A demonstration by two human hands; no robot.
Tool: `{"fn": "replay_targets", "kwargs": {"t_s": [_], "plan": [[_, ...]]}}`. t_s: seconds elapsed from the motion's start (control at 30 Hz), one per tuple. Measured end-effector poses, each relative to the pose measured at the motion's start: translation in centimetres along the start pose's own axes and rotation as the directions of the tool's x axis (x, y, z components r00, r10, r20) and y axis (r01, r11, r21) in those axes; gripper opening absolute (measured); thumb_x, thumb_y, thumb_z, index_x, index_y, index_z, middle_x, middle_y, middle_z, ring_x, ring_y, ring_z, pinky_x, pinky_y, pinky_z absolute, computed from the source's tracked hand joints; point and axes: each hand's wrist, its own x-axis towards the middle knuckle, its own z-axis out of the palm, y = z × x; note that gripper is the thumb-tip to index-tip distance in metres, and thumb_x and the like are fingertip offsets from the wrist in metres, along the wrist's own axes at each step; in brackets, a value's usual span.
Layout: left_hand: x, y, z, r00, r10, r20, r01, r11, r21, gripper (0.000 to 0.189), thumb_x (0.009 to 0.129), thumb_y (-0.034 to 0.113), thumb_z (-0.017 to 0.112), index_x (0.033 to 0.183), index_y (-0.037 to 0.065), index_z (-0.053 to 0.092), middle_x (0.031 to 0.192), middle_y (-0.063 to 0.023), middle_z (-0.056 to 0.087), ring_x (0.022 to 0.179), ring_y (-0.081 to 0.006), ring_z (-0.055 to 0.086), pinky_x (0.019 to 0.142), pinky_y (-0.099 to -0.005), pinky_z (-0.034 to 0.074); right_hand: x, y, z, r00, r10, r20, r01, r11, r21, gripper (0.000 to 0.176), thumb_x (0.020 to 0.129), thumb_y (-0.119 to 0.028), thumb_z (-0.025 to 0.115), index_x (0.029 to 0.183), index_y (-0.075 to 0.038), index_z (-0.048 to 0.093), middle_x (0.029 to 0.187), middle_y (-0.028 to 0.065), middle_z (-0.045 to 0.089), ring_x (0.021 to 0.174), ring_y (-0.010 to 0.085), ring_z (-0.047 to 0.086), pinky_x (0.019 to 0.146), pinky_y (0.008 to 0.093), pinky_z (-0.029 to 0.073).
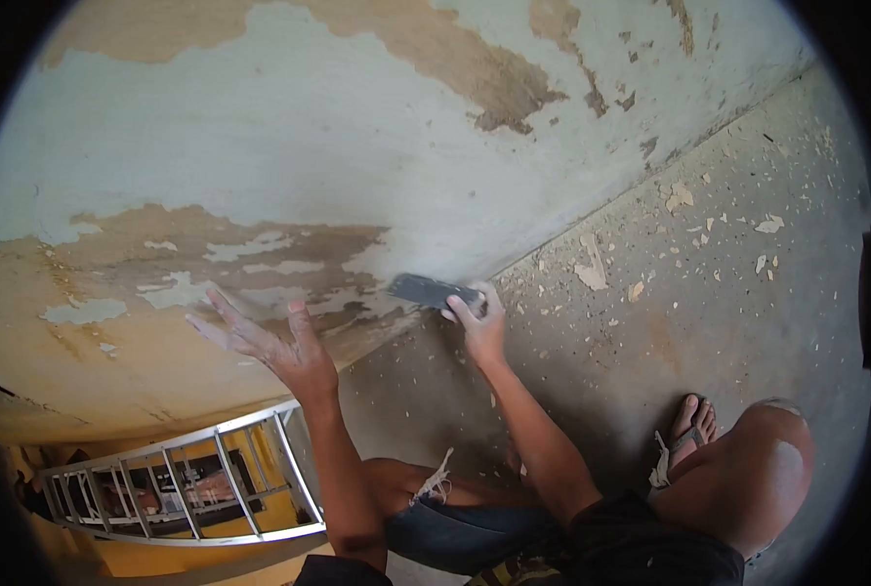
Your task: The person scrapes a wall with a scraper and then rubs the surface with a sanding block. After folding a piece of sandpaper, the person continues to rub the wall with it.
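My right hand [481, 324] grips a dark, flat oblong block [424, 289] by its near end, thumb on top. The block's far end lies against the lower part of the wall [260, 137], close to where the wall meets the floor. To the left, my left hand [302, 363] is raised in front of the wall with its fingers spread and holds nothing. Pale paint covers much of the wall, and brown patches [309, 244] show where it has come away. Whitish dust coats the fingers of both hands.
Paint flakes [590, 266] litter the grey floor [641, 322] along the wall. A metal ladder [196, 493] lies at the lower left, near a yellow wall section [143, 562]. My sandalled foot [691, 425] and bent knee [767, 469] are at the right.
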Motion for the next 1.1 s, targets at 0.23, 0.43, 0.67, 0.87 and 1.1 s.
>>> {"fn": "replay_targets", "kwargs": {"t_s": [0.23, 0.43, 0.67, 0.87, 1.1], "plan": [[0.3, 0.0, -0.5, 1.0, 0.025, 0.01, -0.027, 0.98, 0.197, 0.079, 0.093, 0.031, 0.06, 0.156, 0.011, 0.017, 0.16, -0.0249, 0.0, 0.148, -0.0385, 0.002, 0.118, -0.0523, 0.008, 1.8, 0.8, -1.0, 0.999, 0.017, 0.051, -0.016, 1.0, -0.015, 0.029, 0.085, -0.002, 0.072, 0.109, 0.0, 0.057, 0.097, 0.0078, 0.059, 0.088, 0.0143, 0.063, 0.071, 0.0266, 0.061], [-0.2, 0.1, 0.1, 0.999, 0.019, 0.034, -0.021, 0.998, 0.06, 0.078, 0.093, 0.03, 0.06, 0.156, 0.012, 0.018, 0.16, -0.0253, 0.0, 0.148, -0.0397, 0.002, 0.118, -0.0532, 0.007, -0.3, -0.1, 1.6, 0.99, -0.063, 0.125, 0.076, 0.993, -0.096, 0.027, 0.083, -0.004, 0.075, 0.103, 0.0, 0.058, 0.092, 0.0067, 0.062, 0.083, 0.014, 0.066, 0.068, 0.0247, 0.059], [0.4, 0.1, 0.1, 1.0, 0.024, -0.02, -0.023, 0.999, 0.038, 0.078, 0.093, 0.031, 0.06, 0.156, 0.012, 0.018, 0.16, -0.0257, 0.001, 0.148, -0.0393, 0.002, 0.118, -0.0527, 0.007, 1.0, 1.4, -0.5, 0.998, -0.031, -0.053, 0.029, 0.999, -0.032, 0.025, 0.084, -0.006, 0.075, 0.101, -0.001, 0.058, 0.088, 0.0047, 0.061, 0.083, 0.0102, 0.062, 0.066, 0.0231, 0.056], [0.3, 0.6, -0.2, 0.999, 0.018, 0.041, -0.028, 0.972, 0.233, 0.079, 0.093, 0.032, 0.06, 0.156, 0.013, 0.018, 0.16, -0.0249, 0.0, 0.148, -0.0398, 0.003, 0.118, -0.0532, 0.007, 0.8, 1.4, 1.8, 0.979, -0.162, 0.128, 0.192, 0.941, -0.28, 0.03, 0.08, -0.015, 0.08, 0.098, -0.003, 0.06, 0.086, 0.0037, 0.061, 0.081, 0.0114, 0.056, 0.072, 0.0252, 0.047], [-0.5, 0.4, 0.1, 0.999, 0.009, 0.034, -0.011, 0.999, 0.044, 0.08, 0.092, 0.032, 0.061, 0.156, 0.012, 0.018, 0.16, -0.0244, 0.002, 0.148, -0.0398, 0.003, 0.118, -0.0531, 0.009, -1.0, 0.8, 0.8, 0.999, -0.048, -0.01, 0.046, 0.993, -0.109, 0.026, 0.081, -0.013, 0.079, 0.096, -0.002, 0.06, 0.086, 0.0035, 0.062, 0.079, 0.0082, 0.061, 0.062, 0.0227, 0.049]]}}
